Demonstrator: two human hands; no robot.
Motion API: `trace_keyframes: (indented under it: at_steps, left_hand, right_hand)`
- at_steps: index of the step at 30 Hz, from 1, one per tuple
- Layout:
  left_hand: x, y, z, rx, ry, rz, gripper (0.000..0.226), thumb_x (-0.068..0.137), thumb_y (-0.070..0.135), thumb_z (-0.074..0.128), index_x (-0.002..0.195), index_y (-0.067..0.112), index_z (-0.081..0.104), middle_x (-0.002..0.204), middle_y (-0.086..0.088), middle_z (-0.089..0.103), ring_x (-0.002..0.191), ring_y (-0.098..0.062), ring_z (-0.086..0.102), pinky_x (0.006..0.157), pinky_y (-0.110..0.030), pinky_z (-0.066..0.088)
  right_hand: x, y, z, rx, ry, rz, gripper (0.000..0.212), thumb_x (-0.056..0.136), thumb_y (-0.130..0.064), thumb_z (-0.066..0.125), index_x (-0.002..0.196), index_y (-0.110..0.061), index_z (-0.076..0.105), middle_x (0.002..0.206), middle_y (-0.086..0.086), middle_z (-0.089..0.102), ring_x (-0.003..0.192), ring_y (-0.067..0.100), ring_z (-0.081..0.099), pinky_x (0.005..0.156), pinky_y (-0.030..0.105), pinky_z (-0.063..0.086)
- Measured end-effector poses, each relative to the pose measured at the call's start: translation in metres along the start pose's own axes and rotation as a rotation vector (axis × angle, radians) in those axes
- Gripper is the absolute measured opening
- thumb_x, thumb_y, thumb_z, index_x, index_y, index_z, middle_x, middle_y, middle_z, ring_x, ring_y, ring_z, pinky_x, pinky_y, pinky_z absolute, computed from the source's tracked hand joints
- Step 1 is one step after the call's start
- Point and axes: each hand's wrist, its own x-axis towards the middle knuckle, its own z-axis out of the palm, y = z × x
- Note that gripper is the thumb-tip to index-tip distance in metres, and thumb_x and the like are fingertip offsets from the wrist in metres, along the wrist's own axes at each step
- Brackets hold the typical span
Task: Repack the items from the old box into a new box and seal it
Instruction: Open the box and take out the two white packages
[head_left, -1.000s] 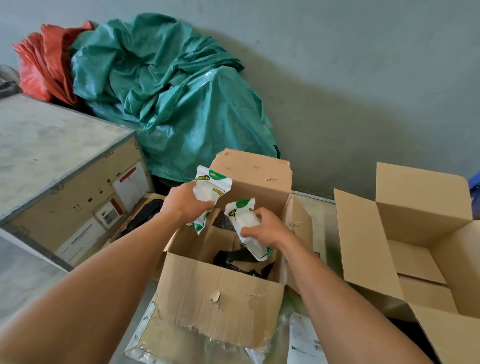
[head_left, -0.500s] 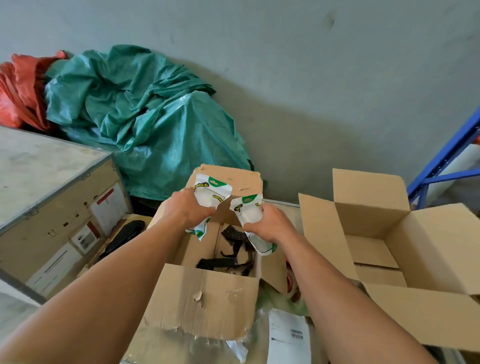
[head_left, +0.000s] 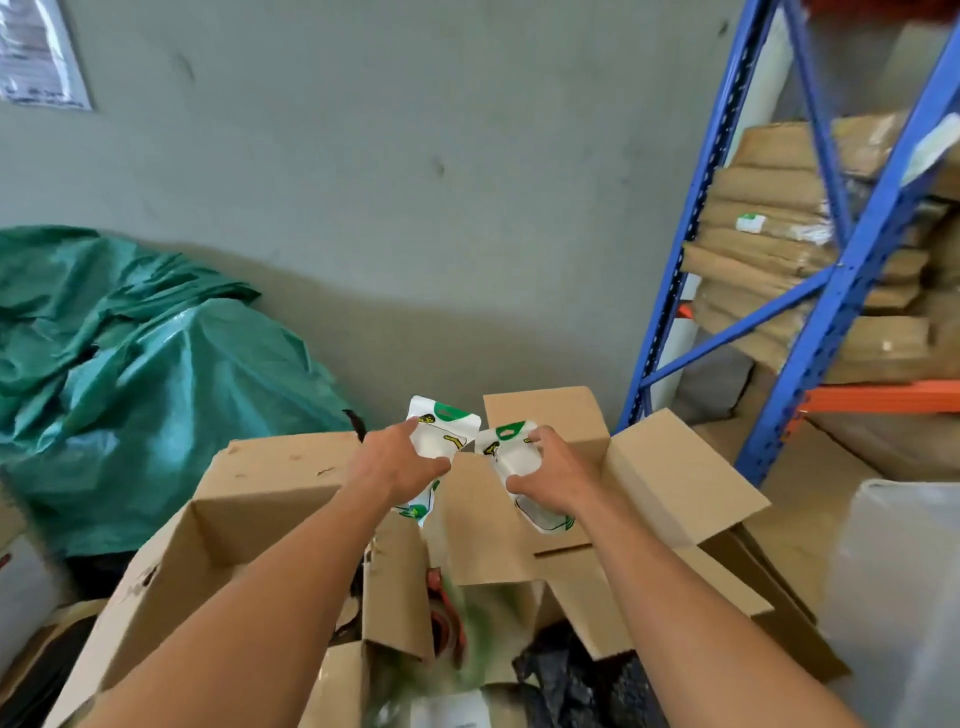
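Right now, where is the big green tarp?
In the head view, the crumpled green tarp is heaped on the left against the grey wall, behind the old cardboard box.

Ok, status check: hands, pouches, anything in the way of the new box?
Left hand shut on left pouch; right hand shut on right pouch. Both pouches held over the open new box. Nothing blocking its opening.

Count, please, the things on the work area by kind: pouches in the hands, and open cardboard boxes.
White plastic pouches with green print: 2, left hand's, right hand's
Open brown cardboard boxes: 2, left, right
Total: 4
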Motion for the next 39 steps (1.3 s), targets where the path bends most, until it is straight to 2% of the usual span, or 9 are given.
trace_keyframes:
  at_steps: [3, 8, 13, 16, 20, 24, 28, 31, 39]
  left_hand:
    - [0.013, 0.046, 0.034, -0.020, -0.018, 0.026, 0.081, 0.077, 0.052, 0.068, 0.151, 0.033, 0.042, 0.124, -0.006, 0.068, 0.111, -0.029, 0.062, 0.084, -0.035, 0.053]
    - [0.050, 0.112, 0.115, -0.082, -0.042, -0.007, 0.084, 0.075, 0.054, 0.069, 0.152, 0.033, 0.042, 0.123, -0.005, 0.068, 0.111, -0.029, 0.062, 0.076, -0.032, 0.049]
    - [0.091, 0.147, 0.208, -0.161, -0.065, -0.162, 0.082, 0.078, 0.054, 0.070, 0.150, 0.023, 0.042, 0.124, -0.006, 0.067, 0.110, -0.029, 0.063, 0.085, -0.036, 0.052]
    - [0.104, 0.147, 0.256, -0.127, -0.076, -0.284, 0.078, 0.077, 0.053, 0.070, 0.142, 0.021, 0.043, 0.118, -0.007, 0.067, 0.106, -0.030, 0.064, 0.081, -0.036, 0.053]
    - [0.109, 0.133, 0.302, -0.016, -0.129, -0.424, 0.075, 0.080, 0.052, 0.069, 0.140, 0.019, 0.040, 0.117, -0.007, 0.066, 0.105, -0.030, 0.065, 0.070, -0.032, 0.043]
    - [0.115, 0.117, 0.338, 0.040, -0.195, -0.492, 0.078, 0.085, 0.048, 0.070, 0.145, 0.015, 0.034, 0.123, -0.010, 0.065, 0.113, -0.032, 0.064, 0.082, -0.034, 0.049]
    - [0.122, 0.103, 0.358, 0.061, -0.254, -0.546, 0.079, 0.085, 0.043, 0.073, 0.145, 0.014, 0.031, 0.125, -0.010, 0.063, 0.114, -0.032, 0.063, 0.085, -0.035, 0.050]
    - [0.126, 0.098, 0.368, 0.062, -0.278, -0.559, 0.080, 0.084, 0.042, 0.074, 0.144, 0.012, 0.031, 0.126, -0.010, 0.063, 0.115, -0.032, 0.063, 0.085, -0.034, 0.049]
    - [0.127, 0.095, 0.388, 0.082, -0.314, -0.574, 0.087, 0.084, 0.043, 0.075, 0.148, 0.011, 0.025, 0.133, -0.013, 0.059, 0.119, -0.033, 0.060, 0.090, -0.036, 0.049]
  right_hand:
    - [0.017, 0.044, -0.031, -0.030, 0.030, 0.041, 0.075, 0.082, -0.029, 0.076, 0.146, -0.021, 0.039, 0.133, 0.005, 0.058, 0.102, 0.023, 0.053, 0.076, 0.031, 0.040]
    - [0.066, 0.129, -0.063, -0.119, 0.049, 0.123, 0.069, 0.081, -0.038, 0.076, 0.140, -0.021, 0.045, 0.132, 0.007, 0.062, 0.119, 0.031, 0.058, 0.087, 0.035, 0.047]
    - [0.131, 0.200, -0.058, -0.124, -0.009, 0.192, 0.074, 0.078, -0.044, 0.079, 0.139, -0.019, 0.044, 0.131, 0.009, 0.062, 0.119, 0.032, 0.060, 0.087, 0.035, 0.048]
    - [0.166, 0.228, -0.036, -0.172, -0.053, 0.210, 0.074, 0.072, -0.050, 0.080, 0.131, -0.020, 0.048, 0.130, 0.007, 0.063, 0.118, 0.032, 0.060, 0.088, 0.037, 0.051]
    - [0.195, 0.252, -0.001, -0.194, -0.114, 0.225, 0.072, 0.071, -0.047, 0.082, 0.130, -0.017, 0.053, 0.130, 0.005, 0.063, 0.119, 0.028, 0.061, 0.089, 0.032, 0.050]
    - [0.216, 0.270, 0.036, -0.238, -0.205, 0.283, 0.085, 0.075, -0.051, 0.077, 0.140, -0.007, 0.045, 0.133, 0.009, 0.061, 0.121, 0.030, 0.061, 0.087, 0.033, 0.051]
    - [0.227, 0.283, 0.060, -0.292, -0.245, 0.315, 0.092, 0.078, -0.037, 0.079, 0.148, -0.005, 0.030, 0.136, 0.010, 0.058, 0.124, 0.031, 0.059, 0.090, 0.035, 0.052]
    - [0.230, 0.291, 0.071, -0.344, -0.255, 0.289, 0.085, 0.082, -0.034, 0.078, 0.146, -0.008, 0.028, 0.131, 0.010, 0.063, 0.120, 0.031, 0.062, 0.085, 0.034, 0.050]
    - [0.233, 0.300, 0.081, -0.396, -0.313, 0.278, 0.082, 0.084, -0.034, 0.076, 0.147, -0.014, 0.026, 0.136, 0.012, 0.059, 0.122, 0.035, 0.058, 0.090, 0.037, 0.048]
